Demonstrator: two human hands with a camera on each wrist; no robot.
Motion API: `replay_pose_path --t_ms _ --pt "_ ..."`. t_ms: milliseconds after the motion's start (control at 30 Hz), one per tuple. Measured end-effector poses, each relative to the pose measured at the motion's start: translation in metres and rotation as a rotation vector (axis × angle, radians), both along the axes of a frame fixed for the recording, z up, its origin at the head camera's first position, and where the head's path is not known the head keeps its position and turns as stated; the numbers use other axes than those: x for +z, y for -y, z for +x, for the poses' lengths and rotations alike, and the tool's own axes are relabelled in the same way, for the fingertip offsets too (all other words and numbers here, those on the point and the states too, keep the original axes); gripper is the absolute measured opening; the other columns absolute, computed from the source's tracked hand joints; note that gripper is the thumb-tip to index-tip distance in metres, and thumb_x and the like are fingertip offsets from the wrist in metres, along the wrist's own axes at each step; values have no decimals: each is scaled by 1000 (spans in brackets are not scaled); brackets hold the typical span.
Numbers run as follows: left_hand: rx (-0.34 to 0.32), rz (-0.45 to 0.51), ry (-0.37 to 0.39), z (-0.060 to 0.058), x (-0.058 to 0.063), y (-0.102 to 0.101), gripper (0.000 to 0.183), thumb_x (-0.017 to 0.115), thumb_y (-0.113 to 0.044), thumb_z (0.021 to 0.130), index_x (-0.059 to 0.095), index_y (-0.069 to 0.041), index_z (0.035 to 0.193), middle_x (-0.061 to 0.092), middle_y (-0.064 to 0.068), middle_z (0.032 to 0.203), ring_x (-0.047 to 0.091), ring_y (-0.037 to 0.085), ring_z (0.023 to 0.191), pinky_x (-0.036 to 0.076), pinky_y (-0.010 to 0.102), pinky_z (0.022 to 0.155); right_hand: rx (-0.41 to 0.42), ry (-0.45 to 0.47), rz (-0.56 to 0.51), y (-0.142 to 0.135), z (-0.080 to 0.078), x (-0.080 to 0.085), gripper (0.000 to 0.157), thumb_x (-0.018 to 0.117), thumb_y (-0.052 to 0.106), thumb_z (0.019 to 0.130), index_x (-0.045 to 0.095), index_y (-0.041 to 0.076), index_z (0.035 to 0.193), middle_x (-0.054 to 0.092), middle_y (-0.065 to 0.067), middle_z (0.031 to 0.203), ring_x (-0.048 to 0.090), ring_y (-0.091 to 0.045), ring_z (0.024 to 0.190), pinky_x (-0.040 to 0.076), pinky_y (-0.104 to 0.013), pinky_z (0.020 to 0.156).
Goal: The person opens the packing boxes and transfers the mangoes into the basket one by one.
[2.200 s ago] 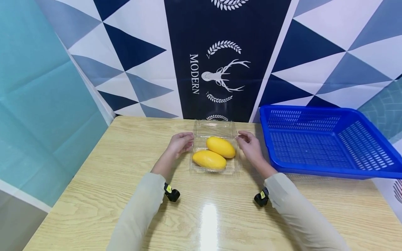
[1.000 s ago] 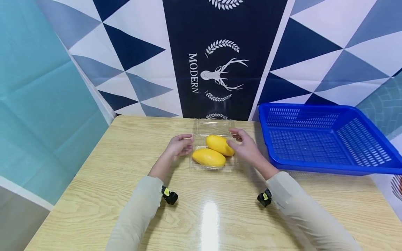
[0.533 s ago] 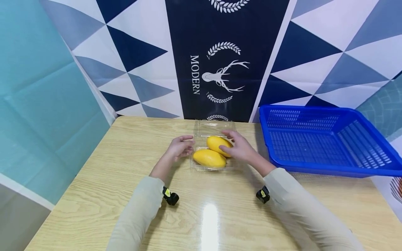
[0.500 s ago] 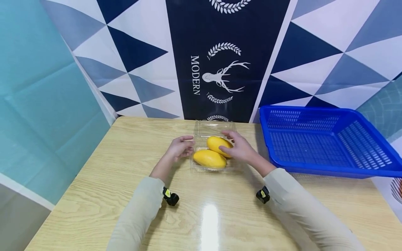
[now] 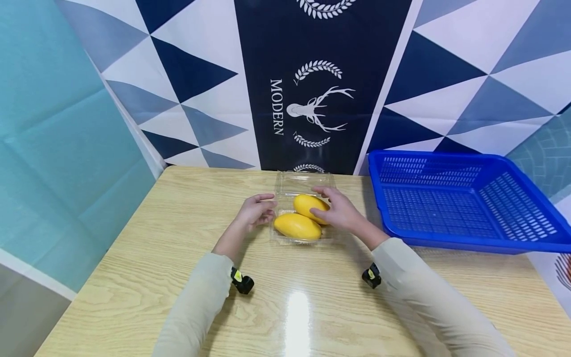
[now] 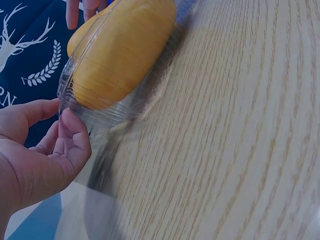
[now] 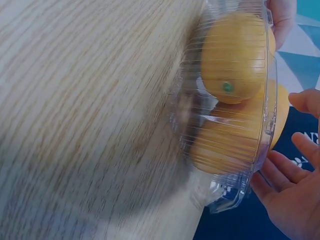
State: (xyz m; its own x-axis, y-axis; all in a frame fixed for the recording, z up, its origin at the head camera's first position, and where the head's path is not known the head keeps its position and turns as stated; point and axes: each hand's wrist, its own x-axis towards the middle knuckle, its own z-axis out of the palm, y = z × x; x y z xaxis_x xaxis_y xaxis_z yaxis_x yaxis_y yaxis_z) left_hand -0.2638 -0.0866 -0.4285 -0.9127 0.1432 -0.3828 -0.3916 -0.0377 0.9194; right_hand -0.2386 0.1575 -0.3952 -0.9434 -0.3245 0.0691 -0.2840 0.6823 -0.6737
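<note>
Two yellow mangoes, a nearer one (image 5: 297, 226) and a farther one (image 5: 307, 202), lie side by side in a clear plastic clamshell container (image 7: 215, 195). Its lid (image 5: 303, 182) is folded back toward the wall. At the container's left rim, my left hand (image 5: 256, 210) pinches the edge between thumb and fingers, as the left wrist view shows. My right hand (image 5: 340, 210) reaches over the right rim above the farther mango, fingers spread and loosely bent. In the right wrist view its thumb comes close to that mango; contact I cannot tell.
A blue perforated plastic basket (image 5: 446, 243) stands on the right of the wooden table (image 5: 187, 198), beside the right forearm. A patterned cloth wall (image 5: 205, 49) rises directly behind the container. Black cameras are strapped to both wrists.
My right hand has left the container's right edge and moved left over the farther mango. The left hand stays at the left rim; the mangoes and basket keep their places.
</note>
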Motion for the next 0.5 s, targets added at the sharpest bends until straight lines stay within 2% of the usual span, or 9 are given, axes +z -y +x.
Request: replay_pose_path --t_ms 300,500 --pt "-5 5 -5 -1 -2 0 42 61 -9 89 52 -8 130 60 6 88 56 8 60 49 17 53 34 2 21 0 -1 -3 62 69 25 82 44 8 136 48 -15 135 46 -34 121 41 -52 101" --pt "-1 11 -4 -1 -2 0 40 61 -8 89 53 -9 128 60 6 88 56 9 61 48 17 54 45 19 52 2 -2 0 62 71 23 80 45 8 135 50 -15 131 48 -32 115 43 -49 100"
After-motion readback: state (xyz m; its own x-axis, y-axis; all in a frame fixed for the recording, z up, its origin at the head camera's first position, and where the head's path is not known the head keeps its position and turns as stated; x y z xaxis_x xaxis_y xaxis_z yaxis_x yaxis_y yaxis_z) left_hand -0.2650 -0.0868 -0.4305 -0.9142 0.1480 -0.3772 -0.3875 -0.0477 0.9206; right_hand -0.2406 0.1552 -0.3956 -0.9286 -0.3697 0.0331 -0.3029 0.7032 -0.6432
